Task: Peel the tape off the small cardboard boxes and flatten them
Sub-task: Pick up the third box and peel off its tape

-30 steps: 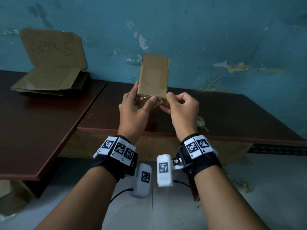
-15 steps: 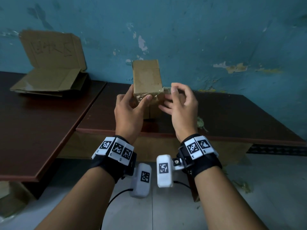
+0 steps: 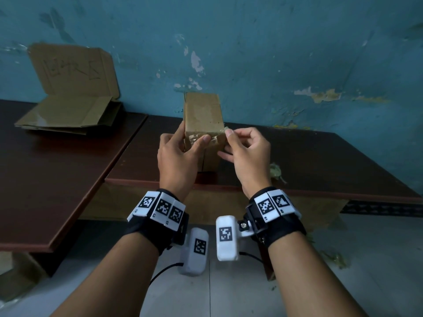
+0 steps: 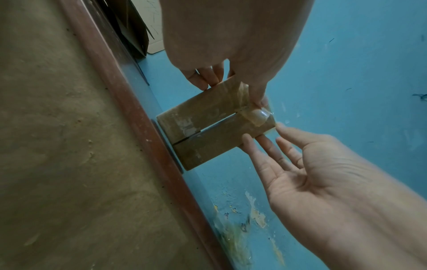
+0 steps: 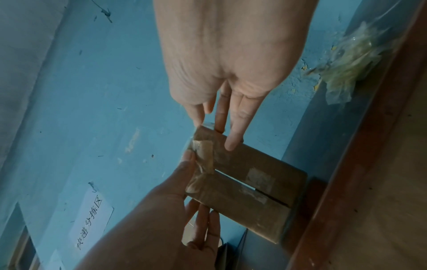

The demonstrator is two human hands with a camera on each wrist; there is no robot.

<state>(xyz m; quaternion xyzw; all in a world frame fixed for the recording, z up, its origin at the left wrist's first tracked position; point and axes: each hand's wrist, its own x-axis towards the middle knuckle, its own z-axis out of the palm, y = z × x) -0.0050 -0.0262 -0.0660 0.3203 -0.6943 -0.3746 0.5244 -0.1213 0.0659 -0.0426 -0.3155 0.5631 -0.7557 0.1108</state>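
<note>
- Our left hand [image 3: 177,154] grips the box [image 3: 203,115], thumb on its near face.
- The box stands upright on the table [image 3: 320,161], at its near edge.
- Our right hand [image 3: 247,148] pinches the tape [image 3: 216,135] end at the box's right corner.
- Flat cardboard [image 3: 68,113] lies far left.

Left hand [image 3: 177,154] curled in a grip, thumb forward; right hand [image 3: 246,151] pinching at thumb and forefinger

Parcel sorting room: peeling blue wall [image 3: 297,53], dark tables [image 3: 320,156], flattened cardboard [image 3: 66,113], handwritten sorting sign [image 5: 90,215].
</note>
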